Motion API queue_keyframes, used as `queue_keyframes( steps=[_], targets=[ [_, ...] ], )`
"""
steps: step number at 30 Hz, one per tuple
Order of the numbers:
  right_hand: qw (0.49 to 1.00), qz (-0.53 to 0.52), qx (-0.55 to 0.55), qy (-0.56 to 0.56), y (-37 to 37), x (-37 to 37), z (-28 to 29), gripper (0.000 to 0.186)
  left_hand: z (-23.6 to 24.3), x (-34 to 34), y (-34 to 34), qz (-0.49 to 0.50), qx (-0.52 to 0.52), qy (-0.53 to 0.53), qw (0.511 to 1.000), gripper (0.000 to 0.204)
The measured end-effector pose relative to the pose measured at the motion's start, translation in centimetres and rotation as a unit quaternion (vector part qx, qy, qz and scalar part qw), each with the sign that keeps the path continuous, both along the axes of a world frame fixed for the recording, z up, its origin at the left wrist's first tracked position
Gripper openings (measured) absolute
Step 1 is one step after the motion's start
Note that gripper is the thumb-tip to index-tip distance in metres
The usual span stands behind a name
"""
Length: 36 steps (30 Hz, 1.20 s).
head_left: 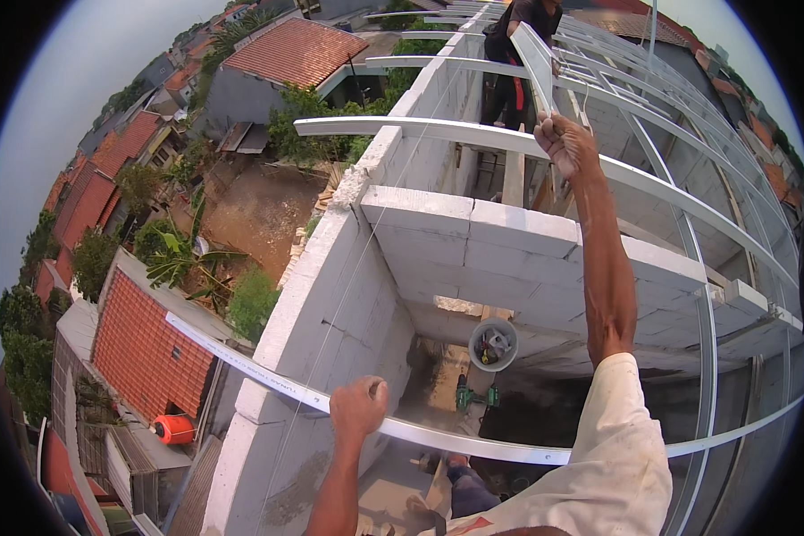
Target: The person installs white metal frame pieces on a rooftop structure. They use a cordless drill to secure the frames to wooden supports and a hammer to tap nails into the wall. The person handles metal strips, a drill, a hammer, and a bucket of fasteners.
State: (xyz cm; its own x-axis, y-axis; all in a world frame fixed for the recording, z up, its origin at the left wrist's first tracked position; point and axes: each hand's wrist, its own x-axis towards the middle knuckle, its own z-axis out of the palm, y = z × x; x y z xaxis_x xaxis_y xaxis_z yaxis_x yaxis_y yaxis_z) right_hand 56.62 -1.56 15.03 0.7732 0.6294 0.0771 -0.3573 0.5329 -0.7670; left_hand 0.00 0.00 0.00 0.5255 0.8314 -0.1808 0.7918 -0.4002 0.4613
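The near metal bar [473, 440] crossed over the block wall [299, 322], probably laid that way so the blocks could carry its weight, with one end jutting past the wall's outer side. The left hand [359, 406] was curled into a fist against this bar, just inside the wall; whether its fingers gripped the bar could not be told. The right hand [566, 143], raised inside the wall's far stretch, was closed narrowly on the near end of a metal strip [536, 67], which a co-worker [500, 49] held farther along, seemingly so that both shared its load. Below, inside the wall, a bucket [507, 357] of odds and ends stood beside a green drill [464, 394], perhaps for easy reach.
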Motion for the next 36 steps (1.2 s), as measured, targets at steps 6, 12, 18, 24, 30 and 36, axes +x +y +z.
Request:
queue_keyframes(
  steps=[6,12,18,24,30,36],
  targets=[
    [0.987,0.129,0.07,0.068,-7.9,-18.1,2.5,0.027,-0.6,-1.1,-0.7,-0.03,0.036,-0.033,0.998,0.03],
    [0.963,0.24,0.039,0.12,-13.4,-34.4,4.6,0.029,-1.5,-2.3,-0.6,-0.012,0.043,-0.127,0.991,0.034],
    [0.914,0.367,0.009,0.17,-20.5,-46.1,4.1,0.028,0.9,-4.2,-1.6,0.021,0.187,-0.39,0.902,0.096],
    [0.853,0.463,-0.097,0.221,-28.1,-52.7,4.8,0.03,10.8,-10.2,-3.8,-0.044,0.468,-0.377,0.798,0.094],
    [0.838,0.491,0.02,0.237,-31.5,-54.9,7.1,0.059,15.7,-15.6,-4.9,-0.168,0.451,-0.376,0.792,0.052],
    [0.886,0.45,0.059,-0.09,-26.6,-50.3,6.6,0.082,19.2,-16.9,-7.0,-0.018,0.348,-0.484,0.803,0.035]
  ],
)
